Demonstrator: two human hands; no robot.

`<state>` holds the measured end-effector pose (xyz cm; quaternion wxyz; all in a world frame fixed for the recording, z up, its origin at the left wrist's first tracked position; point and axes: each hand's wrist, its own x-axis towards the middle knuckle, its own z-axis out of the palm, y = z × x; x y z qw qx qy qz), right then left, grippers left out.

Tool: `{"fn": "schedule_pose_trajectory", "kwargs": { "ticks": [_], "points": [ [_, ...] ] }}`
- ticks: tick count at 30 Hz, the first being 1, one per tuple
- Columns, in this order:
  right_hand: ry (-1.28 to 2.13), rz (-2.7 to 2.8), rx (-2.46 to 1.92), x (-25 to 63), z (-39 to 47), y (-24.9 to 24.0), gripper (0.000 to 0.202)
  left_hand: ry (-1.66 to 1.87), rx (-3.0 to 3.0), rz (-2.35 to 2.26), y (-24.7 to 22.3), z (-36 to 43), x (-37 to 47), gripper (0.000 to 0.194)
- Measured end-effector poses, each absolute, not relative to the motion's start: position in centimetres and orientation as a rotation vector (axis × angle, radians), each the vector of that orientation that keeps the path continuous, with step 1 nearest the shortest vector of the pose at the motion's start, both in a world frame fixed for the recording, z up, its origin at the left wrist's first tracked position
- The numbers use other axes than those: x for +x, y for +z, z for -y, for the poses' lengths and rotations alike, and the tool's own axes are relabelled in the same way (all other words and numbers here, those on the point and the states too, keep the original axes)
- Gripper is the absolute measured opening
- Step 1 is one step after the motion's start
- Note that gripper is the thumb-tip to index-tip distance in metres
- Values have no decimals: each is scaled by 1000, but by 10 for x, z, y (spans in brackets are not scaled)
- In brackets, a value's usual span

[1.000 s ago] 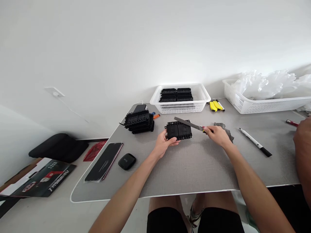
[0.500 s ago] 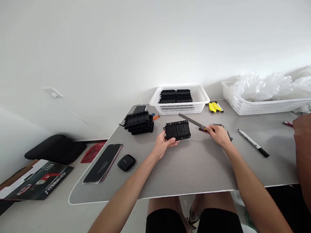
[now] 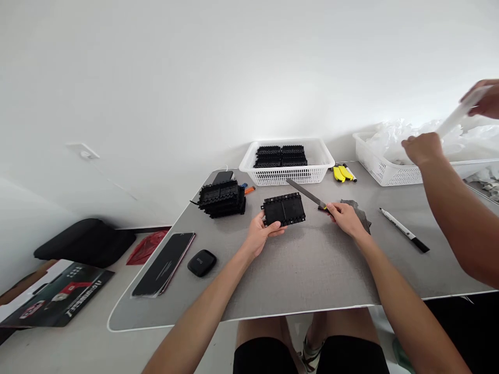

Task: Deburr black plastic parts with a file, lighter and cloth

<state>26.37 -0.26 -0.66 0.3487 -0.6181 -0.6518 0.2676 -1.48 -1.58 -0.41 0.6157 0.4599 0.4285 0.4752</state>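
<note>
My left hand [image 3: 262, 234] is closed on the near left corner of a flat black plastic tray [image 3: 284, 209] with notched edges, held just over the table and tilted toward me. In my right hand [image 3: 343, 218] is a long grey flat file [image 3: 306, 193], gripped by its handle. The file's blade slants up and left, its tip above the far right side of the tray and apart from it. A crumpled grey cloth [image 3: 357, 212] lies beside my right hand. To the left stands a stack of similar black parts [image 3: 221, 197].
A white basket [image 3: 286, 178] holds more black parts. Yellow-handled pliers [image 3: 342, 173], a marker [image 3: 404, 230], a phone [image 3: 163, 264] and a black case [image 3: 201, 263] lie around. At right, a co-worker's arms [image 3: 448, 197] reach over a basket [image 3: 385, 174] of plastic bags.
The co-worker's arms have come in over the right basket, handling translucent plastic. My right hand and the file have shifted slightly left; my left hand holds the tray nearly still.
</note>
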Motion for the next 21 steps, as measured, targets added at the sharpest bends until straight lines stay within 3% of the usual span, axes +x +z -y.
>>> {"fn": "schedule_pose_trajectory", "kwargs": {
  "ticks": [6, 21],
  "points": [
    [1223, 1334, -1208, 220, 10, -10, 45, 1105, 1024, -940, -5, 17, -13, 59],
    [1363, 1114, -1157, 203, 17, -11, 49, 959, 1230, -831, -12, 21, -10, 61]
  ]
}}
